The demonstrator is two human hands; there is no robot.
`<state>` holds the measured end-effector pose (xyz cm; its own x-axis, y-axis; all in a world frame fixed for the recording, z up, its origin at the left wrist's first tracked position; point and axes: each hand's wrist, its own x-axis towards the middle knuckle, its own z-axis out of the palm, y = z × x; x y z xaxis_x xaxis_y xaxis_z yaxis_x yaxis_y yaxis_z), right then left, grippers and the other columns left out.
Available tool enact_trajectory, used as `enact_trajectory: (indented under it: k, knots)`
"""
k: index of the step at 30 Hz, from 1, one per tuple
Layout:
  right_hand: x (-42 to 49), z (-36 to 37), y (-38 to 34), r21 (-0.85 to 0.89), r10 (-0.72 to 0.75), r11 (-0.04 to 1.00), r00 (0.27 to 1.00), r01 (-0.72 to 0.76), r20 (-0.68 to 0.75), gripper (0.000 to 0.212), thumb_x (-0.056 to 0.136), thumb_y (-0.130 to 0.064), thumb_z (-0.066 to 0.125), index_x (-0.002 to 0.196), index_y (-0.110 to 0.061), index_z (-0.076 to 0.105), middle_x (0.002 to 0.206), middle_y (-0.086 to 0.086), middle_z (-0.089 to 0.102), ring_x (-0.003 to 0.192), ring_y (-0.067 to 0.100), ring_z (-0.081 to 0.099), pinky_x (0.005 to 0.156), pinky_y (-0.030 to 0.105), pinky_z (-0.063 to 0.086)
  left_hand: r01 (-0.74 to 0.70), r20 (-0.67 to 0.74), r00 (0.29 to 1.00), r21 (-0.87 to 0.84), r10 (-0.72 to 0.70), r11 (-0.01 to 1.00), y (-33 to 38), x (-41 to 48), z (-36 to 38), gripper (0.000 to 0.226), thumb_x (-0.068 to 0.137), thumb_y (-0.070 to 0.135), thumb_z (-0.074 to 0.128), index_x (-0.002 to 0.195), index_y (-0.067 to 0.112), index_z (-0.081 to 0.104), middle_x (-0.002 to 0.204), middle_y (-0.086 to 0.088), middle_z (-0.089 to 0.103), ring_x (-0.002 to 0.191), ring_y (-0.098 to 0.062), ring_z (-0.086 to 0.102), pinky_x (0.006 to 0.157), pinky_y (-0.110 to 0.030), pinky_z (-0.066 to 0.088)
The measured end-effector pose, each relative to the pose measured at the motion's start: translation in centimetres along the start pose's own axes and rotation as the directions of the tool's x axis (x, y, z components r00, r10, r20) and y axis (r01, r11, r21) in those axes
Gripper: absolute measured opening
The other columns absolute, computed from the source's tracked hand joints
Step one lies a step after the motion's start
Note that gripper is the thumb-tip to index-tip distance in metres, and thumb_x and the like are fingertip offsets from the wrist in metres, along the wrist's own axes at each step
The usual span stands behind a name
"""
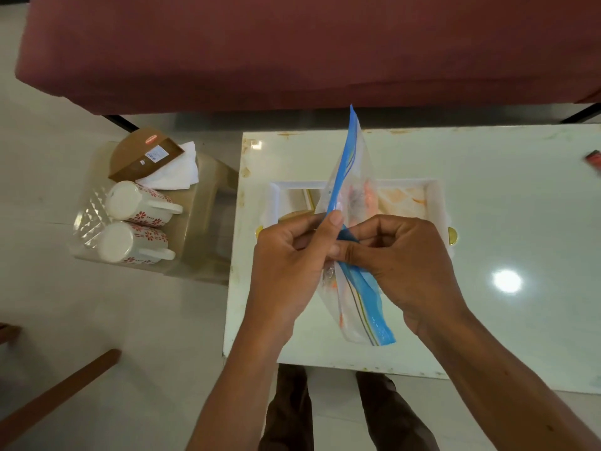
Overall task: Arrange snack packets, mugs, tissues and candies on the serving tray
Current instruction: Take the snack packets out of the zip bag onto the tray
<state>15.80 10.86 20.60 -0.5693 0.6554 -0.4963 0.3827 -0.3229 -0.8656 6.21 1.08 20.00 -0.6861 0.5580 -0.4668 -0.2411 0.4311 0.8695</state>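
Note:
A clear zip bag (349,177) with a blue seal strip stands on edge above the white serving tray (434,203). My left hand (289,255) and my right hand (400,255) both pinch the blue strip near its middle. Blurred orange and pink candies show through the bag. Two white mugs with red flowers (136,203) (130,244) lie on their sides on a stool at the left. White tissues (175,172) lie behind them, next to a brown holder (143,154).
The tray sits on a white glossy table (504,190). A beige plastic stool (208,203) stands to its left. A maroon sofa (292,43) fills the back. A red item (593,159) lies at the table's right edge. Wooden furniture (58,395) shows at lower left.

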Motion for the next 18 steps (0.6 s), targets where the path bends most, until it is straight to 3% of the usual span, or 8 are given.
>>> enact_trajectory:
  k: [4, 7, 11, 15, 18]
  knots:
    - [-0.3, 0.3, 0.4, 0.129, 0.082, 0.988, 0.996, -0.087, 0.045, 0.007, 0.074, -0.018, 0.081, 0.081, -0.018, 0.079, 0.076, -0.002, 0.078, 0.073, 0.013, 0.075, 0.063, 0.017, 0.057, -0.070, 0.080, 0.995, 0.056, 0.065, 0.996, -0.5, 0.5, -0.7, 0.018, 0.098, 0.031, 0.063, 0.103, 0.024, 0.078, 0.094, 0.001, 0.081, 0.092, -0.015, 0.077, 0.084, -0.035, 0.063]
    - [-0.4, 0.3, 0.3, 0.193, 0.134, 0.971, 0.990, -0.138, 0.037, 0.004, 0.080, -0.014, 0.077, 0.078, -0.017, 0.079, 0.075, 0.000, 0.077, 0.072, 0.014, 0.075, 0.065, 0.022, 0.060, -0.114, 0.101, 0.989, 0.076, 0.106, 0.991, -0.6, 0.5, -1.1, 0.020, 0.102, 0.022, 0.057, 0.102, 0.018, 0.077, 0.096, -0.006, 0.080, 0.090, -0.017, 0.077, 0.082, -0.035, 0.063]
    - [-0.8, 1.4, 0.8, -0.042, 0.031, 0.998, 0.991, -0.037, -0.131, 0.011, 0.084, -0.022, 0.076, 0.073, -0.023, 0.074, 0.070, -0.006, 0.075, 0.068, 0.014, 0.074, 0.072, 0.038, 0.062, -0.193, -0.018, 0.979, 0.220, 0.202, 0.956, -0.9, 0.5, -0.6, 0.037, 0.097, 0.030, 0.051, 0.086, 0.000, 0.071, 0.083, -0.018, 0.074, 0.078, -0.034, 0.073, 0.073, -0.052, 0.062]
    - [-1.0, 1.9, 1.3, -0.198, -0.069, 0.980, 0.957, 0.013, -0.281, 0.020, 0.082, -0.021, 0.074, 0.065, -0.025, 0.066, 0.067, -0.011, 0.070, 0.065, 0.005, 0.068, 0.064, 0.028, 0.054, -0.118, -0.067, 0.989, 0.212, 0.135, 0.970, -0.6, 0.1, 0.0, 0.034, 0.097, 0.026, 0.051, 0.088, 0.000, 0.070, 0.087, -0.019, 0.074, 0.083, -0.037, 0.073, 0.074, -0.054, 0.061]
    - [-0.5, 0.0, 1.7, 0.141, 0.092, 0.989, 0.928, -0.043, -0.361, 0.022, 0.085, -0.005, 0.069, 0.066, -0.015, 0.062, 0.085, 0.017, 0.070, 0.072, 0.023, 0.075, 0.062, 0.035, 0.058, 0.041, -0.226, 0.973, -0.060, -0.054, 0.997, -0.6, 0.7, -2.2, 0.028, 0.103, 0.010, 0.050, 0.089, 0.009, 0.073, 0.089, -0.013, 0.080, 0.082, -0.025, 0.078, 0.069, -0.036, 0.064]
